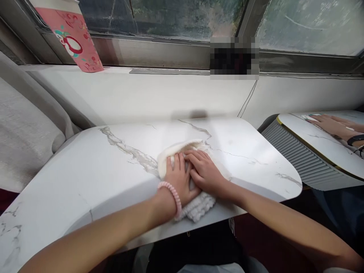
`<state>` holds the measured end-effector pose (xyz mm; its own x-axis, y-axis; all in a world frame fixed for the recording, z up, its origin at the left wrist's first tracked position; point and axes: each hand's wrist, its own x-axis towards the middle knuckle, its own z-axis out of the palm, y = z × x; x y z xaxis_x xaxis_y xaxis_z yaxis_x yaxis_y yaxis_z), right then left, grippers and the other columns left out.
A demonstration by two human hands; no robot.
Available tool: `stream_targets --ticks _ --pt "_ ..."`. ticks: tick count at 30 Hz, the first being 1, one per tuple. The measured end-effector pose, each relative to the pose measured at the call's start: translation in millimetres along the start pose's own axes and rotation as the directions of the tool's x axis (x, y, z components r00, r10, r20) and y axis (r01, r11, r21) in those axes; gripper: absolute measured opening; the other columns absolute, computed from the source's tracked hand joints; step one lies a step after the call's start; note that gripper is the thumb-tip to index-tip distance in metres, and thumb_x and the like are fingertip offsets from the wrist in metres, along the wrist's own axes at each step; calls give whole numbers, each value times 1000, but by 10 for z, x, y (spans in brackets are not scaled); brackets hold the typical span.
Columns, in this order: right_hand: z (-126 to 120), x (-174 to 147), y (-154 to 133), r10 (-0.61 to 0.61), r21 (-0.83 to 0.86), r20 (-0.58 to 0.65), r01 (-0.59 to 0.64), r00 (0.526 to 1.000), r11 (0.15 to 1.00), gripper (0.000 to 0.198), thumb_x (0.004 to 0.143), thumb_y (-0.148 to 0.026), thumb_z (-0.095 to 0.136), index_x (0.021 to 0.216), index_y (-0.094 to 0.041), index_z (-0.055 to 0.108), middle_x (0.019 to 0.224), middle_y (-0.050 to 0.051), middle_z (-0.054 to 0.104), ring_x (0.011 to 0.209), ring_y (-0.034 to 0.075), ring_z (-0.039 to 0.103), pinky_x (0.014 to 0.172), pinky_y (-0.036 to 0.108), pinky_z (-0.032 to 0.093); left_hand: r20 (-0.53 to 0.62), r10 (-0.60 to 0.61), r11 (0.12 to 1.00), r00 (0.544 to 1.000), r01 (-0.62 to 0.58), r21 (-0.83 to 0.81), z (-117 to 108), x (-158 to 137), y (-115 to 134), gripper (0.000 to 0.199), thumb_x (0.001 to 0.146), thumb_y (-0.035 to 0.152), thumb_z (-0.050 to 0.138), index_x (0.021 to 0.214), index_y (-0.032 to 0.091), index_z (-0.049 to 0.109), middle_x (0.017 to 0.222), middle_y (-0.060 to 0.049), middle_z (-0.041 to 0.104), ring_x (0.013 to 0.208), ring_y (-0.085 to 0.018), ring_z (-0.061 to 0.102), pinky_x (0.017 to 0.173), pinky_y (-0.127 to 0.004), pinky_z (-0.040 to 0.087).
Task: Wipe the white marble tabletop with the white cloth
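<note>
A white fluffy cloth lies bunched on the white marble-patterned table, under both of my hands. My left hand presses flat on it, open, with fingers stretched out and pointing away from me. A pink coiled band circles the left wrist. Coming in from the right, my right hand also lies open on the cloth. Its fingers are stretched towards the left hand and its thumb overlaps that hand. The cloth's middle is hidden beneath my palms.
A pink patterned paper cup stands on the window sill. Grey curtain fabric hangs at left. A thin cord runs down the wall. At right, another person's hands rest on a second table with ribbed sides.
</note>
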<state>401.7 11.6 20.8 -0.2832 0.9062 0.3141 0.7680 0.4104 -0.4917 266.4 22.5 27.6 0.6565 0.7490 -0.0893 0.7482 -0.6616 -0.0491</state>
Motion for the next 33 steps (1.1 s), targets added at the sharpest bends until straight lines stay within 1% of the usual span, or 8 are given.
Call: stream_targets --ticks 4,9,13,20,23,27,30,33 --pt "115 390 236 56 -47 -84 -60 995 997 33 81 -12 41 107 -15 60 118 12 63 115 25 52 106 42 36 -35 55 997 998 -57 -58 18 390 -365 82 86 49 48 150 1 29 157 -27 23 146 -41 18 118 -58 13" --pt "245 830 459 146 -84 -158 -160 977 984 28 82 -13 40 101 -17 60 112 10 64 109 26 53 102 41 36 -43 94 991 995 -98 -96 77 847 -804 79 85 43 52 151 5 28 159 -22 22 149 -34 14 120 -53 6" --pt "291 1087 587 169 -69 -198 -185 966 980 27 83 -14 39 100 -18 60 110 10 65 110 25 54 103 41 35 -71 95 987 993 -104 -125 104 1130 -1030 82 84 46 51 153 10 23 160 -17 21 149 -30 14 121 -49 3" --pt "309 1484 777 178 -54 -182 -191 967 980 26 83 -14 39 98 -16 60 107 11 66 109 26 54 102 41 34 -64 71 981 995 -81 -176 104 1504 -1322 85 83 55 46 154 15 20 161 -13 19 149 -30 13 121 -48 4" --pt "362 1658 810 149 -30 -191 -158 970 987 24 82 -14 40 95 -17 61 105 10 67 108 26 55 101 42 35 -82 37 983 996 -51 -175 122 1560 -1458 85 84 56 44 154 14 20 162 -13 18 150 -30 12 121 -49 4" --pt "444 1815 767 113 -3 -172 -115 979 993 23 81 -13 41 90 -19 61 106 8 67 106 25 55 102 42 34 -60 -10 988 998 1 -155 145 1484 -1601 84 85 54 42 154 11 20 162 -15 16 150 -29 9 121 -48 2" --pt "476 1824 683 70 7 -132 -69 989 998 24 82 -12 41 93 -18 61 109 8 67 107 24 55 103 41 34 -37 -64 990 997 58 -129 122 1337 -1609 83 85 51 42 154 11 18 163 -15 14 150 -29 7 121 -48 2" --pt "492 1727 538 37 -22 -54 -38 998 999 27 85 -13 39 100 -16 62 114 10 65 110 24 54 105 39 34 36 -107 989 994 110 -95 50 1145 -1541 84 86 49 42 154 7 16 163 -17 13 150 -29 5 121 -47 2"
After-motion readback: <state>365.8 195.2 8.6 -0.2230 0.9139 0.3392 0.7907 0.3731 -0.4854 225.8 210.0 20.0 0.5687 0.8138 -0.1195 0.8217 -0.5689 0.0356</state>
